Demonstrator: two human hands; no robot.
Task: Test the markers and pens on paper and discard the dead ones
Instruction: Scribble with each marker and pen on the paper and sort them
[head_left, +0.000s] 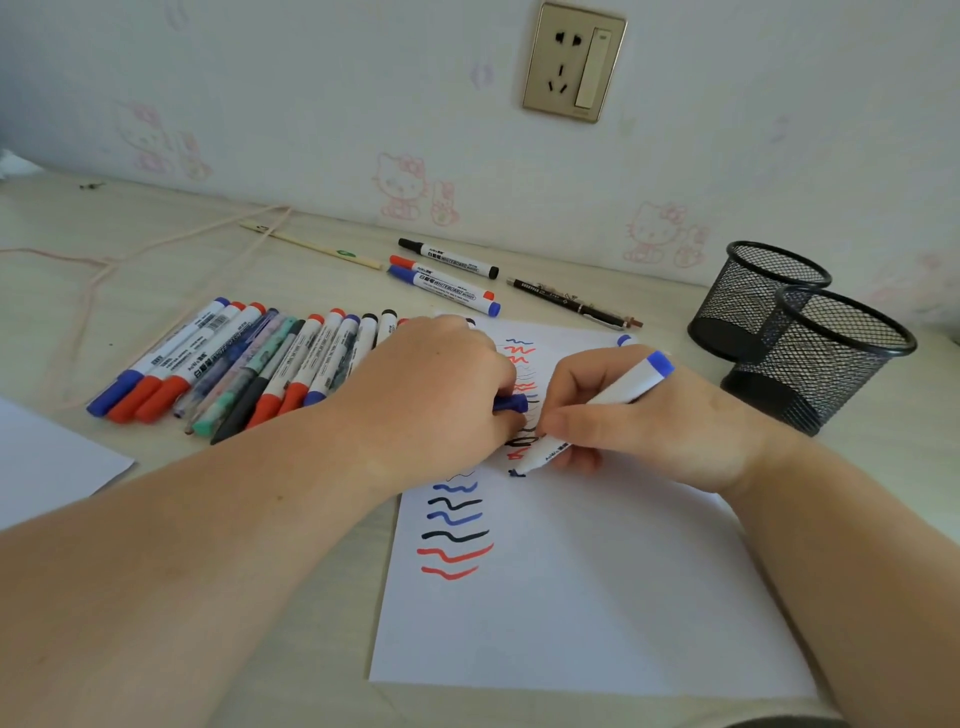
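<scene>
Far left: corner of a second white sheet (47, 457) on the pale counter (156, 260), pink cord (104, 265) looped behind it. Next, a fanned row of capped markers and pens (249, 364), blue, red, black and teal caps, lying side by side; labels too blurred to read beyond "WHITEBOARD" on one barrel. Behind the row, a thin wooden stick (311, 244).

Centre back: three capped white markers near the wall, black (449, 257), red (441, 277), blue (447, 291), each printed "WHITEBOARD MARKER"; brand text unreadable. Just right of them, a black pen (574, 304) with gold lettering, illegible.

Left hand (431, 389) is clenched around a blue marker cap (511, 402), resting on the top of the white test paper (571, 597). The paper carries wavy red, blue and black test strokes (454, 530).

Right hand (649, 415) grips an uncapped white marker with blue end (608, 400), tip touching the paper, a small blue mark at it. Barrel print partly visible, not legible.

Right: two black wire-mesh pen cups (810, 343), touching, one behind the other. On the wall, a gold-framed socket with switch (574, 62); wallpaper has pink cat cartoon figures (400, 187).
</scene>
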